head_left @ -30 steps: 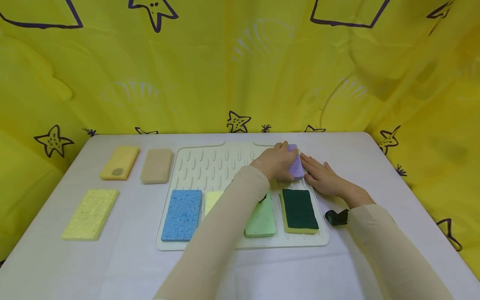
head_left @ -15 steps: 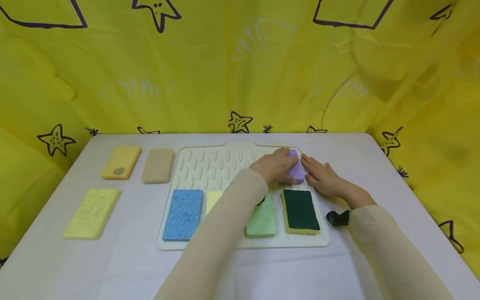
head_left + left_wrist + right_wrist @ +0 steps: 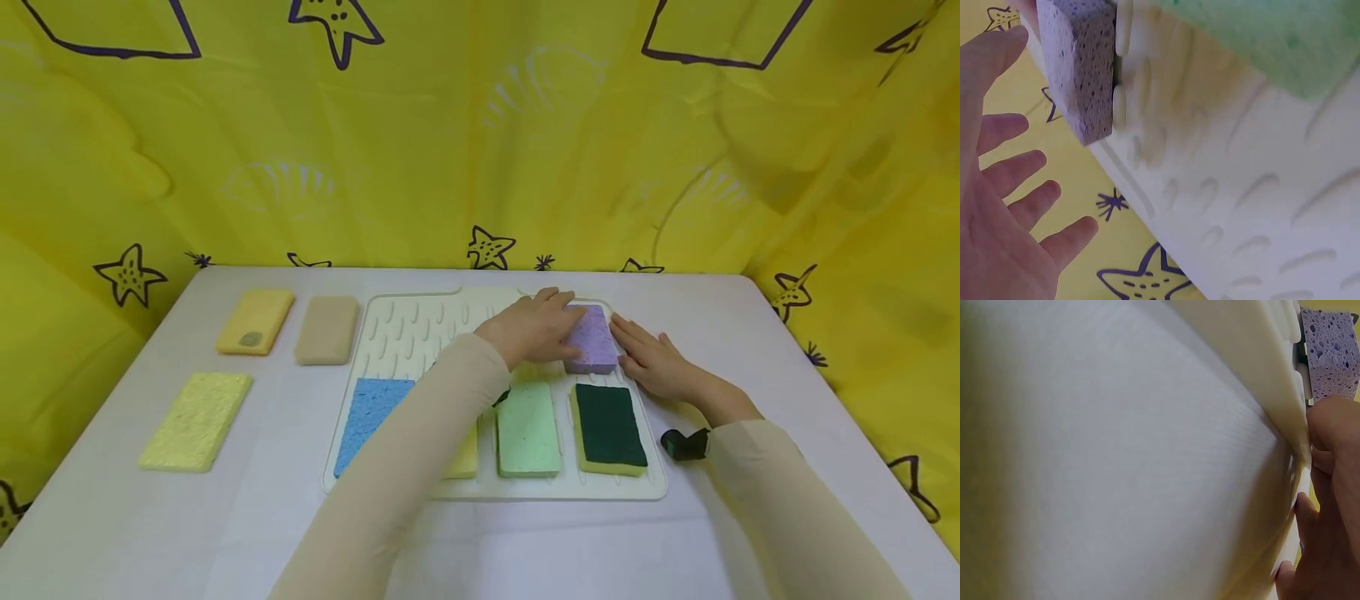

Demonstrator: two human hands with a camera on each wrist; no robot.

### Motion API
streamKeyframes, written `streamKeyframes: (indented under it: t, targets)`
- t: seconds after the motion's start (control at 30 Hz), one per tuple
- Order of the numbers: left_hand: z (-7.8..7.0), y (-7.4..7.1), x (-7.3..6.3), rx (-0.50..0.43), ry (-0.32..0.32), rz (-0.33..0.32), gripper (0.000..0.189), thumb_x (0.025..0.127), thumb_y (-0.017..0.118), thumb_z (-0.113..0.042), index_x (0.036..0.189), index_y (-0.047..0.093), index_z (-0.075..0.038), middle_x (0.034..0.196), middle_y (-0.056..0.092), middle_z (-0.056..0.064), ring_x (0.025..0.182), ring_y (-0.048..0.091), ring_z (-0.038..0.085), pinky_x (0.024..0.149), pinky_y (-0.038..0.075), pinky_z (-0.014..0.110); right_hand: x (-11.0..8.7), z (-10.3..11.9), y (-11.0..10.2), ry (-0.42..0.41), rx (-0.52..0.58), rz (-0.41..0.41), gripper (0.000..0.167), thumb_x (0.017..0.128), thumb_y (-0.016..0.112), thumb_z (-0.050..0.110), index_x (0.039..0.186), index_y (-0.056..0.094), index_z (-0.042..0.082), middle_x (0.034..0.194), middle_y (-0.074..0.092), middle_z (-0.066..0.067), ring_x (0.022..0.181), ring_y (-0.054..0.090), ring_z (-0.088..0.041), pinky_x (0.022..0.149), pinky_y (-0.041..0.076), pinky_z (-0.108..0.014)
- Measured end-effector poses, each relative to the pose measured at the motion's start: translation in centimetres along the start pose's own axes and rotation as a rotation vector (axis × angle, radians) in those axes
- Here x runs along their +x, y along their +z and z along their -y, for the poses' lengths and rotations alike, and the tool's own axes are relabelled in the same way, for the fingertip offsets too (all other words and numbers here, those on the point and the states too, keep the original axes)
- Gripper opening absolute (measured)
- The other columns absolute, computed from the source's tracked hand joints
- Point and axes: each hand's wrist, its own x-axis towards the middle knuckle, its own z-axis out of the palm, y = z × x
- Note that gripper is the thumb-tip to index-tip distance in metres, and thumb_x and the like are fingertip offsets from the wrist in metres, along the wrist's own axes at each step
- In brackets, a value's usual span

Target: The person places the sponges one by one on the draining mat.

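A purple sponge (image 3: 591, 340) lies on the white ridged tray (image 3: 408, 333) at its far right corner. Beside its left edge is my left hand (image 3: 528, 329); in the left wrist view its fingers are spread, with a gap between them and the sponge (image 3: 1079, 69). My right hand (image 3: 660, 367) rests with straight fingers along the tray's right edge, close to the purple sponge. In the tray's front row lie a blue sponge (image 3: 371, 412), a yellow sponge (image 3: 462, 458) mostly covered by the left sleeve, a green sponge (image 3: 528, 429) and a sponge with a dark green scouring face (image 3: 611, 427).
Left of the tray, on the white table (image 3: 247, 533), lie a beige sponge (image 3: 327, 331), a yellow-orange sponge (image 3: 257, 321) with a grey spot, and a pale yellow sponge (image 3: 197, 421). A yellow curtain (image 3: 420, 167) hangs behind the table.
The purple sponge has come down from its tilted hold and lies flat. My left hand has let go of it and shifted left. The right hand stays by the tray edge.
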Motion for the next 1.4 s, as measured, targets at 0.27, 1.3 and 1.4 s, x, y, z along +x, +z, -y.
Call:
streamKeyframes:
  t: [0.27,1.3,1.4]
  targets:
    - [2.5,-0.7,-1.8,-0.047,-0.021,-0.003,0.072,0.100,0.048,-0.053,0.159,0.022,-0.021,0.166,0.019,0.007,0.153,0.019,0.028,0.123,0.025,0.046,-0.2,-0.1,0.0,0.025,0.000,0.012,0.064,0.105,0.043,0.021,0.158,0.014,0.000,0.166,0.005,-0.022,0.151,0.003,-0.049,0.112,-0.007,-0.075]
    - [10.5,1.6,-9.3,-0.234,-0.066,-0.155,0.070,0.100,0.056,-0.038,0.157,0.026,-0.010,0.163,0.023,0.017,0.151,0.023,0.036,0.122,0.024,0.049,0.0,-0.1,0.0,0.009,-0.003,0.006,0.062,0.105,0.042,0.020,0.157,0.015,-0.002,0.165,0.007,-0.023,0.150,0.004,-0.050,0.112,-0.006,-0.074]
    - [11.0,1.9,-10.0,-0.235,-0.072,-0.169,0.070,0.100,0.057,-0.036,0.157,0.027,-0.009,0.163,0.024,0.018,0.150,0.025,0.038,0.122,0.025,0.050,0.0,0.0,0.1,0.004,0.000,0.004,0.062,0.105,0.041,0.021,0.157,0.015,-0.002,0.165,0.007,-0.023,0.150,0.004,-0.050,0.112,-0.005,-0.074]
